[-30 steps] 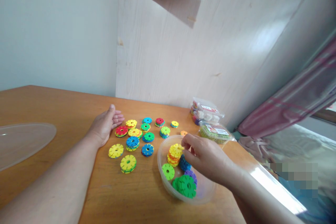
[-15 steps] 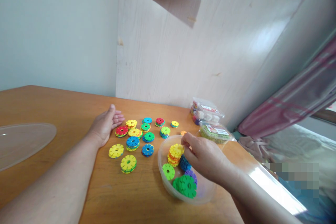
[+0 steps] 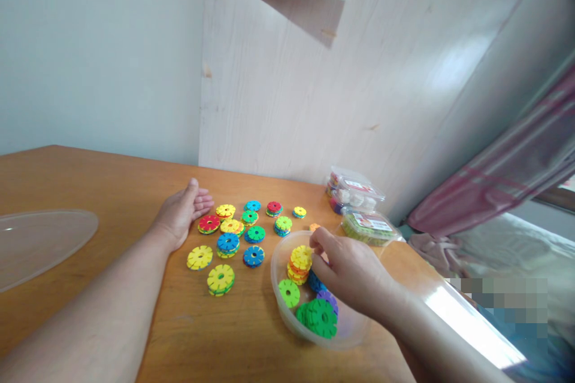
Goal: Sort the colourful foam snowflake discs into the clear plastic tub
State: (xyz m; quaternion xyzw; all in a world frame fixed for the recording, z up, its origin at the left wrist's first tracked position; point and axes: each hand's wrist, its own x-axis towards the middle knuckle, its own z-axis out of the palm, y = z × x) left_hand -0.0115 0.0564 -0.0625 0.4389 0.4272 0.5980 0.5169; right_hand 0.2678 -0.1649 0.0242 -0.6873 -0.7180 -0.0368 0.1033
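My left hand [image 3: 183, 214] rests on its edge on the table, fingers stretched out and holding nothing, beside a stack topped by a red snowflake disc [image 3: 209, 224]. Several small stacks of slotted plastic discs in mixed colours, such as a yellow-topped one [image 3: 220, 278], spread to its right. Over a clear plastic bowl [image 3: 282, 317] my right hand [image 3: 348, 266] is closed, its fingertips by the edge of a yellow and orange disc stack [image 3: 300, 258]; what they hold is hidden. Blue [image 3: 317, 281], light green [image 3: 288, 292], purple and green discs [image 3: 322, 318] also lie in the bowl.
A clear lid [image 3: 45, 242] lies on the wooden table [image 3: 108, 173] at the left. Clear boxes with coloured contents [image 3: 354, 194] and green contents [image 3: 371, 226] sit at the back right. Behind is a wall; a pink curtain [image 3: 485, 173] hangs at the right.
My right hand has shifted slightly beside the yellow stack, whose top disc sits a touch further left. The left hand has stayed still.
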